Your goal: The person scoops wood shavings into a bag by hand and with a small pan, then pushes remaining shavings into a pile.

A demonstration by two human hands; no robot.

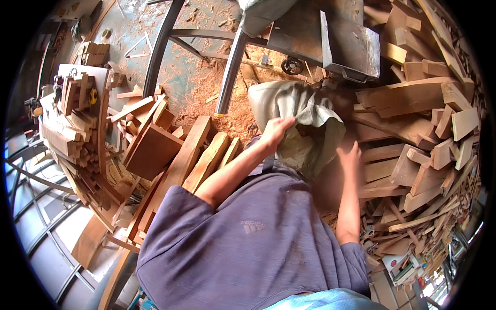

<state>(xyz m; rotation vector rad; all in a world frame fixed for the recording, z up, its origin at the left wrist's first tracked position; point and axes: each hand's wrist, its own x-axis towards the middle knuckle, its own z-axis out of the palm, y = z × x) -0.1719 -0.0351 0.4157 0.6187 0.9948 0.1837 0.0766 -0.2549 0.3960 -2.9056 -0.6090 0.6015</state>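
Sagging in folds, the pale sack (pixel 289 98) lies between the two hands — right at the left one and just beside the right one. The left hand (pixel 275 135) is nearer: its fingers are curled in and pinch the sack's edge on the left side. The right hand (pixel 351 157) is at the other side, by the sack's loose right edge, with its thumb and a finger parted. It is blurry, so I cannot tell if it touches the sack, but it does not seem to grip anything. How that hand meets the loose edge looks like what matters most. The sack is so crumpled that its long way is hard to see — it seems to run from upper left to lower right, with its mouth facing back toward the purple-grey shirt (pixel 248 217). Sawdust (pixel 232 124) lies past the left hand, thick wooden boards (pixel 178 155) lie to the left, and a big heap of wood scraps (pixel 431 178) sits on the right.
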